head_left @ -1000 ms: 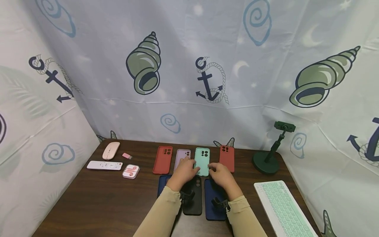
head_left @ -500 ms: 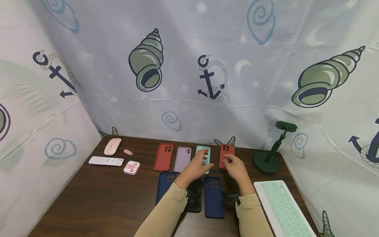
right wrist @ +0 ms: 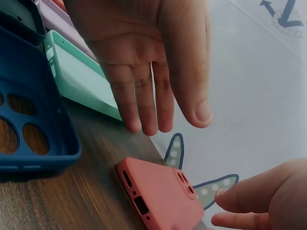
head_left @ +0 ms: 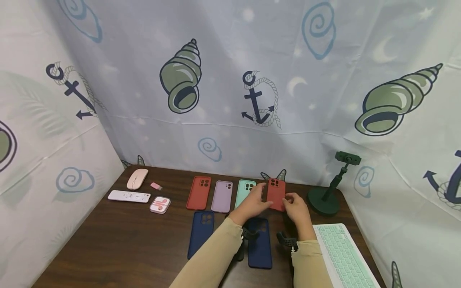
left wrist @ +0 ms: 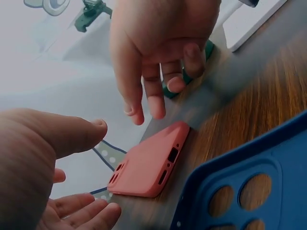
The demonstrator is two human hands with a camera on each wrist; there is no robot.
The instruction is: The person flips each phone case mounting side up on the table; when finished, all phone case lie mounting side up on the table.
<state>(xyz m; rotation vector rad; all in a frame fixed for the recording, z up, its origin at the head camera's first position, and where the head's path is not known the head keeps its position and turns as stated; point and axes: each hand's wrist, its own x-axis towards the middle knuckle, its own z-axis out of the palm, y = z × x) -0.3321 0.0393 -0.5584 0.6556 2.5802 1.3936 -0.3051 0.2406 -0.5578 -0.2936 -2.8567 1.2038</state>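
Note:
At the right end of the back row lies a coral-red phone case (head_left: 276, 196), camera cutouts facing up. My left hand (head_left: 252, 203) reaches to its left side, thumb and fingers spread apart. On the opposite side my right hand (head_left: 297, 210) is close by, its fingertips near the case's edge. Both wrist views show this red case (left wrist: 146, 163) between the two hands, neither curled round it. A mint phone case (head_left: 242, 191) is partly covered by the left hand. Nearer me are a navy phone case (head_left: 262, 250) and a black one, mostly hidden under my left forearm.
Left of the mint case lie a lilac phone case (head_left: 222, 197) and another red one (head_left: 199, 193), with a second navy case (head_left: 201, 234) in front. A green stand (head_left: 324, 200) and white keyboard (head_left: 343, 252) are right; a mouse (head_left: 137, 179), remote (head_left: 129, 196) and boxed earphones (head_left: 160, 205) left.
Both hands have moved right, from the sides of the mint case to the sides of the right-hand red case. The lilac case and left navy case are now uncovered.

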